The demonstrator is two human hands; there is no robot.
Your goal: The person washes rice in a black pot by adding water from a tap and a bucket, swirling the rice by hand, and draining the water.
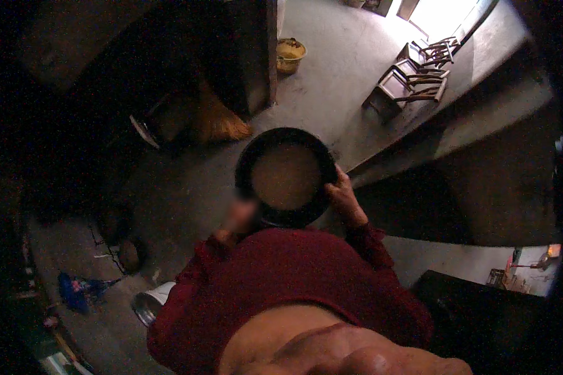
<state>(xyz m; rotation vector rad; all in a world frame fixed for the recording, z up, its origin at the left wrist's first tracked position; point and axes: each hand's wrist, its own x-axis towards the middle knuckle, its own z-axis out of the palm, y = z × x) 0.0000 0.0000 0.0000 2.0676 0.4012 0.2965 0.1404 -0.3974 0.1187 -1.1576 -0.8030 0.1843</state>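
Note:
A round black basin (286, 217) is in front of my body, at about waist height. Brownish, cloudy contents (286, 174) fill its middle; whether they are liquid I cannot tell. My right hand (343, 195) grips the basin's right side, with the thumb near the rim. At the lower left of the rim is my left hand (238, 215), holding that side; its fingers are blurred. Dark red sleeves cover both forearms.
A straw broom (222, 119) stands ahead on the left. Farther off is a yellow bucket (290, 57) beside a door frame (272, 56). Wooden chairs (399, 84) line the far right, near a bright doorway. A metal pot (145, 306) sits at the lower left.

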